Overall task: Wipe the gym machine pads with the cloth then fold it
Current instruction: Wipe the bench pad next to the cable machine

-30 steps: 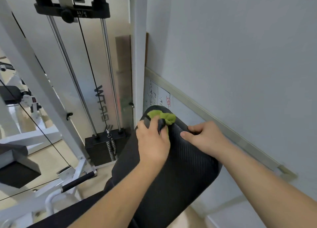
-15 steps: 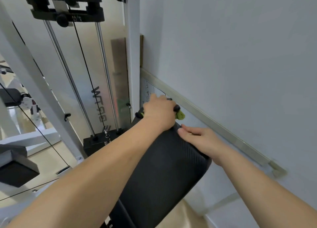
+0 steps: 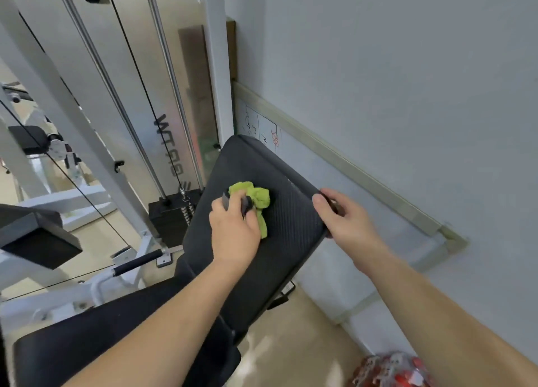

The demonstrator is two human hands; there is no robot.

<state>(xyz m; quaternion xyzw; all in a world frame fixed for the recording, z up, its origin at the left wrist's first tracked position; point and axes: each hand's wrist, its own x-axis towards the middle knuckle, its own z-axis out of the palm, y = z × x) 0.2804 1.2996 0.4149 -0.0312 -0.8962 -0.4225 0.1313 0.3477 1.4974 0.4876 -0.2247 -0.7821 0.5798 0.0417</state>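
The left hand (image 3: 235, 226) grasps the cloth (image 3: 257, 197) on the pad (image 3: 291, 220); the cloth sticks out at 1 o'clock from its fingers (image 3: 237, 197). The right hand (image 3: 346, 220), at 3 o'clock, grasps the pad's edge.

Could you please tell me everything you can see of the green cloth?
The cloth is bright yellow-green, soft and fuzzy like terry or microfibre. It is crumpled into a bunch, not folded. It lies on the upper part of the tilted black pad, pressed against its ribbed surface. The left hand grips it from above with fingers curled over its near side, so part of it is hidden. A strip of it trails down beside the hand. Nothing else touches it.
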